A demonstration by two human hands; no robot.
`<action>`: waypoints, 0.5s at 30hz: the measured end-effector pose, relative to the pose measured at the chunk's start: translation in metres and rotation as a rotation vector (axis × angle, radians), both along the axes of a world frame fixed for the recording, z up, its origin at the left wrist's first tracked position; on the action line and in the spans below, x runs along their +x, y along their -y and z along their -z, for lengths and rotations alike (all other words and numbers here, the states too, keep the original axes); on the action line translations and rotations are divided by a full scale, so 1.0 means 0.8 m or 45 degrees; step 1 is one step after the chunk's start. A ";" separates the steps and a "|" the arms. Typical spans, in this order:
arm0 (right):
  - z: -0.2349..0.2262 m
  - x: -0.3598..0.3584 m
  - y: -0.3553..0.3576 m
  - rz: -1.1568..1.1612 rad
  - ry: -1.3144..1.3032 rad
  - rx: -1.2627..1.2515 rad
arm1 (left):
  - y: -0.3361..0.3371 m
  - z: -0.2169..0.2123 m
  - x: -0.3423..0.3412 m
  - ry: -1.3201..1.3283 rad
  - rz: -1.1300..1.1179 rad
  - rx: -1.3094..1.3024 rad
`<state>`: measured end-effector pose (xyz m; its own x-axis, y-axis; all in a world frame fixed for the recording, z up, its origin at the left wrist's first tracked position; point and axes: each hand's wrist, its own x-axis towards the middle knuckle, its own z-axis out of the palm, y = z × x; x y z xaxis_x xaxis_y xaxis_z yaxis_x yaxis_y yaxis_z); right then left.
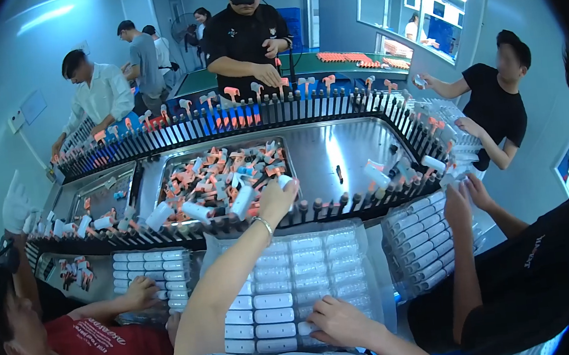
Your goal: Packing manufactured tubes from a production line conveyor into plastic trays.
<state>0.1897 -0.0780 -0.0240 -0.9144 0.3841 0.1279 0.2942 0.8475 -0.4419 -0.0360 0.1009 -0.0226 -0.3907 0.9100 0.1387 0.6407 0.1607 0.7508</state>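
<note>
My left hand (278, 200), with a bracelet at its wrist, reaches over the near row of black posts. Its fingers are closed on a white plastic casing (286, 180), which they partly cover. Low in front of me, my right hand (343, 322) rests over a clear blister tray (310, 271), fingers curled round the end of another white casing (306, 328). Several white oblong casings (274, 315) lie in the tray's left pockets. Left of my left hand, white casings (241, 202) lean on the posts.
A ring of black posts (190, 127) surrounds metal trays, one heaped with orange and grey parts (222, 173). A person in red (115, 344) works close at left, another in black (514, 285) at right. Full casing trays (421, 243) flank mine. Another person (249, 44) stands opposite.
</note>
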 end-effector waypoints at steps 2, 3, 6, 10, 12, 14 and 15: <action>-0.003 0.000 0.000 -0.002 0.033 -0.006 | -0.006 0.001 -0.012 -0.119 -0.002 -0.112; -0.004 0.003 -0.001 -0.015 0.066 -0.015 | -0.004 0.001 -0.012 -0.210 -0.038 -0.071; -0.006 0.013 -0.009 -0.071 -0.176 -0.193 | -0.007 0.013 -0.030 -0.522 -0.082 -0.189; -0.044 0.039 -0.046 0.452 -0.116 -0.537 | 0.011 0.018 -0.061 -0.605 -0.196 -0.036; -0.024 0.056 -0.093 0.641 -0.590 -0.320 | 0.018 0.022 -0.074 -0.661 -0.204 -0.070; -0.023 0.056 -0.153 0.891 -0.723 -0.218 | 0.029 0.019 -0.088 -0.654 -0.132 -0.088; -0.013 0.056 -0.190 0.919 -0.663 0.221 | 0.035 0.023 -0.111 -0.677 -0.064 -0.022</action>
